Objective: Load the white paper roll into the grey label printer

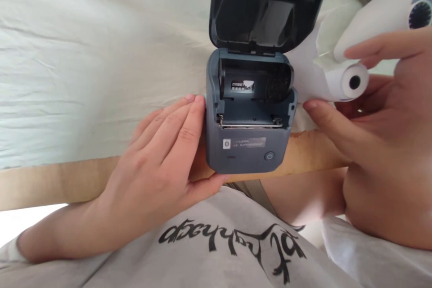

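A dark blue-grey label printer (pixel 248 150) sits in the middle of the view at the table's front edge, its black lid (pixel 266 9) swung up. The open paper bay shows a dark hollow with a small printed sticker inside. Along the printer's left side lie the fingers of my left hand (pixel 162 157), with the thumb at its bottom edge, gripping it. To the right, my right hand (pixel 388 94) has its thumb and fingers around a small white paper roll (pixel 334 82) with a black core hole. Part of the roll is behind the printer.
A larger white roll (pixel 374 18) with a dark, ridged end lies at the upper right. Pale wrinkled cloth (pixel 84 63) covers the table, with a wooden edge (pixel 60 182) along the front. My white shirt (pixel 209 252) with black lettering is close below.
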A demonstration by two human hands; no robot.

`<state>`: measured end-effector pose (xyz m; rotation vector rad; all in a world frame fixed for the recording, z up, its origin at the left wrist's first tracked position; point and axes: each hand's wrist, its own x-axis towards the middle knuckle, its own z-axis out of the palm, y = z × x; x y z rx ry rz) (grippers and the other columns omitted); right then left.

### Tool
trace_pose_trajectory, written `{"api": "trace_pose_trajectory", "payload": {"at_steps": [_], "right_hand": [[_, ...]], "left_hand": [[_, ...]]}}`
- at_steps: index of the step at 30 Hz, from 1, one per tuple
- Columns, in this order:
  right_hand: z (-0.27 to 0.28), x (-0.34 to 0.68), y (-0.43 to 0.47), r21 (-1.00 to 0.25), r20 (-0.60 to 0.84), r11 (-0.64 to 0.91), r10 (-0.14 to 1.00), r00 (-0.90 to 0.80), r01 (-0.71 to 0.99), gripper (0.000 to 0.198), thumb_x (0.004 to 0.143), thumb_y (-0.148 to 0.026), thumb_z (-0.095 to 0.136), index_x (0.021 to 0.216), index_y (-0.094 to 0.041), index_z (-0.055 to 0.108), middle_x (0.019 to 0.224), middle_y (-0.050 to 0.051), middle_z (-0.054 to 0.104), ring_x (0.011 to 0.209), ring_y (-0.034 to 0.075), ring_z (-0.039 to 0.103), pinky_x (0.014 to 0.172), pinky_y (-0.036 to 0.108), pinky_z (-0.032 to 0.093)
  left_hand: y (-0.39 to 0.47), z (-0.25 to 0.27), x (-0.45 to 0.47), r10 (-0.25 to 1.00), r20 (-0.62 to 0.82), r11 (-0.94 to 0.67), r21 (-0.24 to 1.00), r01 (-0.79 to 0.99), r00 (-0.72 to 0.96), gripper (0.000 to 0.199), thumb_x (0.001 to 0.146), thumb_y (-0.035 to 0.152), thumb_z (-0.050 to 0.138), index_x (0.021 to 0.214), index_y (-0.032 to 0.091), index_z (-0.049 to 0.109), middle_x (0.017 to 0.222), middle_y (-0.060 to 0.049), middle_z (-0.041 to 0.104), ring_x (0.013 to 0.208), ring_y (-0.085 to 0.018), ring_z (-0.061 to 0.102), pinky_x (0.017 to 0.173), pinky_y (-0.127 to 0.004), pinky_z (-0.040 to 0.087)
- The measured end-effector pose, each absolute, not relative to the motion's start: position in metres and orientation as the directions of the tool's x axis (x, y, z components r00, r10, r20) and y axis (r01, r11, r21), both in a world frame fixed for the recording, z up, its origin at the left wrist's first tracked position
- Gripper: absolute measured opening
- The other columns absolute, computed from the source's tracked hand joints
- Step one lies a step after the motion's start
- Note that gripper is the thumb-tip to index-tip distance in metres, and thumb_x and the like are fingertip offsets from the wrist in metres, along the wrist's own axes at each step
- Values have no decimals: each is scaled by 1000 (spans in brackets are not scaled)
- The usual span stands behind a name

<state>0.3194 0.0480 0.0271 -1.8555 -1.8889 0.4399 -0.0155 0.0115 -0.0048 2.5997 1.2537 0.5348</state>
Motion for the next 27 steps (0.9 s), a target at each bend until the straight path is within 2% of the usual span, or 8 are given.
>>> {"api": "trace_pose_trajectory", "payload": {"at_steps": [3,5,8,11,14,17,21,27], "right_hand": [[24,320,50,-445,128,117,990,-66,888,58,93,-57,92,144,-36,74,145,1,72,77,4,47,65,32,50],[24,319,50,-396,138,137,986,-89,908,57,96,-52,90,147,-33,71,152,2,71,82,5,54,74,34,56],[25,317,52,-380,141,160,983,-113,911,56,99,-48,87,149,-29,69,157,6,67,119,21,77,100,48,70],[26,313,55,-334,158,229,970,-185,914,52,104,-49,83,149,-31,67,144,5,70,137,26,74,122,58,68],[25,310,60,-294,144,334,942,-304,895,41,109,-48,77,146,-33,67,124,3,70,118,18,74,105,45,70],[25,314,65,-389,86,254,967,-239,886,44,112,-59,71,147,-33,65,128,6,67,118,18,73,92,39,70],[23,333,73,-538,31,61,998,-52,841,52,113,-70,67,148,-33,61,141,10,63,134,24,72,93,42,73],[23,323,59,-599,7,35,999,-38,800,57,103,-78,79,136,-32,67,130,10,66,129,24,72,98,48,71]], "left_hand": [[11,-4,-16,781,224,-623,341,704,583,80,122,56,59,173,-6,51,161,-32,76,159,-41,74,137,-51,60],[11,-3,-16,780,223,-624,342,702,585,80,122,55,60,174,-5,50,162,-33,76,159,-41,75,135,-53,61],[12,-2,-18,780,217,-623,355,697,587,83,121,53,63,181,-1,43,164,-31,76,160,-41,74,134,-56,63],[12,-3,-17,769,217,-637,348,688,602,82,121,50,63,182,1,40,164,-29,76,159,-40,74,132,-55,64],[11,-4,-12,769,223,-637,331,696,599,79,122,49,60,179,-1,41,161,-29,77,157,-40,75,132,-55,64],[9,-4,-8,784,252,-621,317,717,567,77,122,47,58,177,-4,42,159,-31,78,157,-41,75,132,-56,64],[11,-1,-8,781,237,-625,296,723,578,71,122,45,59,169,-7,49,155,-32,80,153,-41,77,129,-54,65],[9,-1,-3,790,248,-613,299,731,561,85,125,62,57,173,-7,46,155,-33,80,154,-43,77,126,-56,67]]}}
